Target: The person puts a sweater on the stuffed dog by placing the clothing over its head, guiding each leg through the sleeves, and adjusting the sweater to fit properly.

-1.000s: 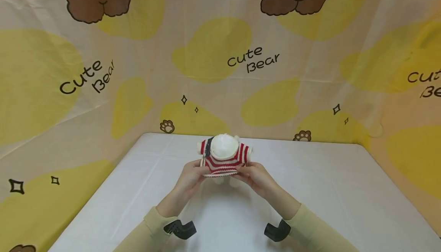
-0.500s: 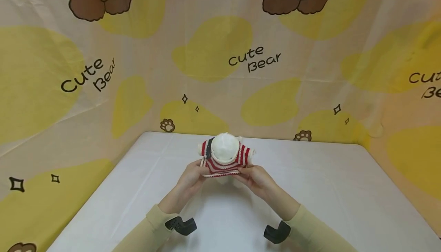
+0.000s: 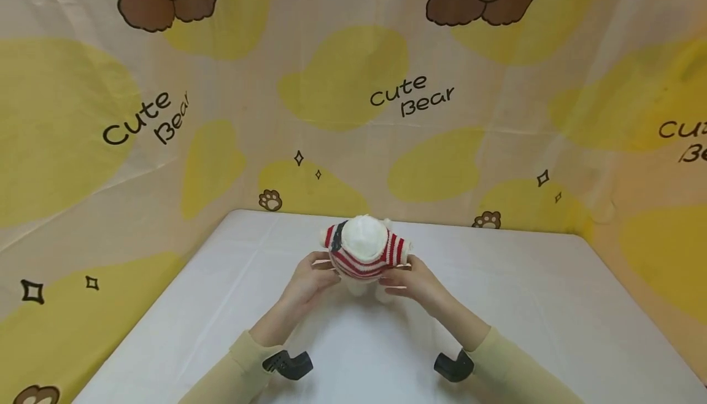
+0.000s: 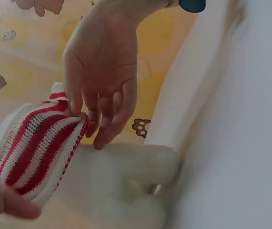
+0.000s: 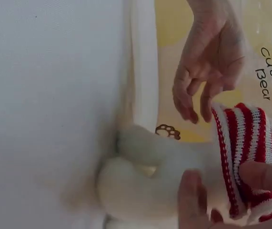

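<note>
A white plush toy (image 3: 364,237) stands on the table, dressed in a red-and-white striped knitted sweater (image 3: 395,249). Its pale legs (image 5: 126,183) show below the hem in both wrist views. Beside the sweater's left edge is my left hand (image 3: 309,278), its fingers loose and the thumb close to the hem. On the other side, my right hand (image 3: 417,284) has its fingers spread, and its thumb (image 5: 259,174) rests against the knit. Neither hand grips the toy. A dark band crosses one shoulder of the sweater.
The white table (image 3: 497,318) runs back to a fabric backdrop (image 3: 342,78) printed with yellow patches, bears and lettering. Black devices (image 3: 454,367) sit at both wrists, over pale yellow sleeves (image 3: 519,364).
Both hands have let go of the sweater's lower edge and loosened their fingers. The hem, earlier stretched flat towards me, now hangs round the toy's body, and the legs show more.
</note>
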`<state>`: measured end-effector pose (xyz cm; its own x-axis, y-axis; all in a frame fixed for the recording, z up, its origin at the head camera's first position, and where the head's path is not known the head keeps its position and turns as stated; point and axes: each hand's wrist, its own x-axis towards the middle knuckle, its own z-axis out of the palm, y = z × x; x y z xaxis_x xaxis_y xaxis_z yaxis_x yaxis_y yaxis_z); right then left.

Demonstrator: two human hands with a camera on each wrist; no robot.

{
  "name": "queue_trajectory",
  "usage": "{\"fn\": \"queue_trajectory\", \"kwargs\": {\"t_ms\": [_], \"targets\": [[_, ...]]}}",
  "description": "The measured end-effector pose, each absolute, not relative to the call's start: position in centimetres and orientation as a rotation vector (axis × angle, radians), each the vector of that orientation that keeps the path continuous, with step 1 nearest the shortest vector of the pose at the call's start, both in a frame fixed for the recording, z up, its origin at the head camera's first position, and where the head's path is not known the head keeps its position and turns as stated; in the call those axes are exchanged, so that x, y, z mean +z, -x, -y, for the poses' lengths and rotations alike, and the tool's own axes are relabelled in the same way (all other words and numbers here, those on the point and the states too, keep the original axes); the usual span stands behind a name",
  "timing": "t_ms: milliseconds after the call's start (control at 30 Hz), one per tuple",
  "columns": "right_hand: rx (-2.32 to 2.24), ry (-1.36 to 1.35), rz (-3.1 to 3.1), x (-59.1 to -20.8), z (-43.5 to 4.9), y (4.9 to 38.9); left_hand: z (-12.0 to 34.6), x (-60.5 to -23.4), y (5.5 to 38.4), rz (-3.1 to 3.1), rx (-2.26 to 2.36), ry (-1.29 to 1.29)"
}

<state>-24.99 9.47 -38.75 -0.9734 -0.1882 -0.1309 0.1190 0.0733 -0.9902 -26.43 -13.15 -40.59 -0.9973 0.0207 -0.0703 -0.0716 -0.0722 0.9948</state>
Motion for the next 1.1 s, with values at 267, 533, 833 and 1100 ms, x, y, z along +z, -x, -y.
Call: {"fn": "queue_trajectory", "kwargs": {"t_ms": [267,533,833,1100], "targets": [[-2.114,0.377,-2.842,-36.1,-9.9,25.6,13.2,-37.2,26.5,-2.878,2.139,-0.533],[-1.500,0.825,-3.122,-36.1,-8.8,27.1,11.7,-37.2,27.9,-3.057,1.765,-0.741],[-1.447,0.567,-2.961,-36.7,-9.3,27.6,11.6,-37.1,28.3,-2.914,1.655,-0.453],[-1.461,0.502,-2.936,-37.3,-9.7,28.1,12.1,-37.6,28.8,-2.785,1.674,-0.338]]}}
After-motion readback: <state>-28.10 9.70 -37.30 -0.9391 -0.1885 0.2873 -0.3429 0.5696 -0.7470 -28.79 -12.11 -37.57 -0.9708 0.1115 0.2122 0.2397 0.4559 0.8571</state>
